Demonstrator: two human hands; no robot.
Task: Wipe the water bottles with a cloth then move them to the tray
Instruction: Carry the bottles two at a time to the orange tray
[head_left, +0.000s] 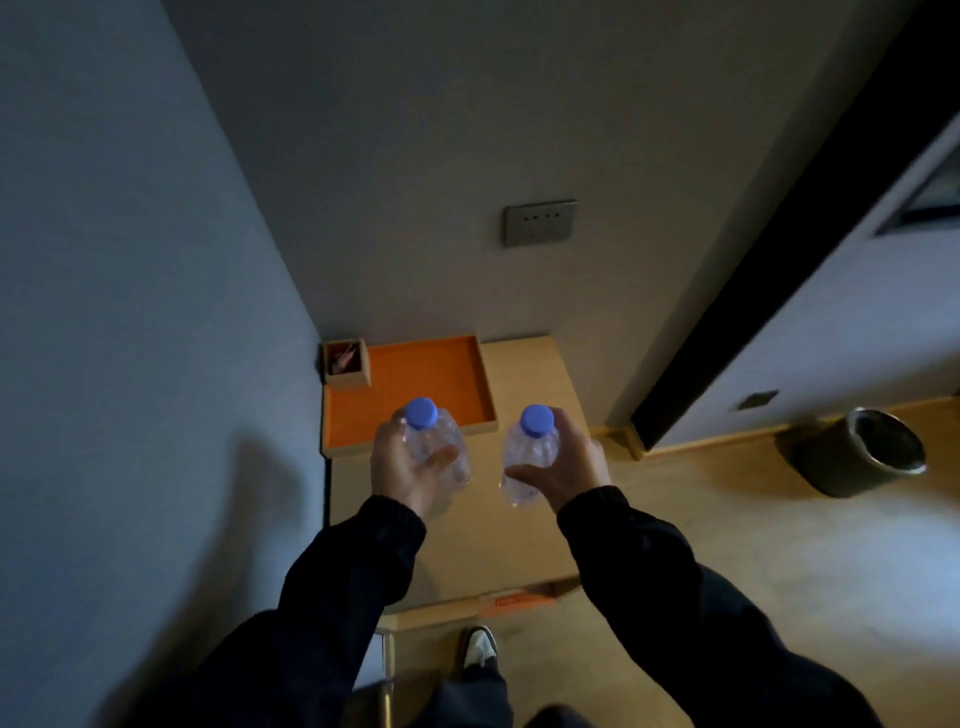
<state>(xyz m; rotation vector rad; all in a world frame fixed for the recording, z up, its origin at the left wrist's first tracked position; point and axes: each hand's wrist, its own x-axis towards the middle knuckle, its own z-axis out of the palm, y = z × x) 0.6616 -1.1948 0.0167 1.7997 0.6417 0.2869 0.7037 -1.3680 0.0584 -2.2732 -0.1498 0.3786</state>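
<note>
The left hand (410, 467) is wrapped around the body of a clear ribbed plastic water bottle with a blue screw cap (434, 441), thumb across the front and fingers curled behind; the right hand (563, 465) grips a second clear plastic bottle with a matching blue cap (530, 457) the same way, thumb on the near side. Both bottles are held upright and apart, above the light wooden bedside cabinet (524, 525), the left one at the near edge of the shallow orange tray with a wooden rim (415, 374). A small wooden box (347, 364) sits on the tray's far left corner. No cloth shows, so whether the wiping is done cannot be told. Thin-walled bottles like these likely dent under a hard squeeze and turn slippery if damp; a mid-body hold on the ribs looks safest, with light pressure, and the weight depends on fill, which is hard to read here. On the floor to the right stands a dark round waste bin (865, 449).
</note>
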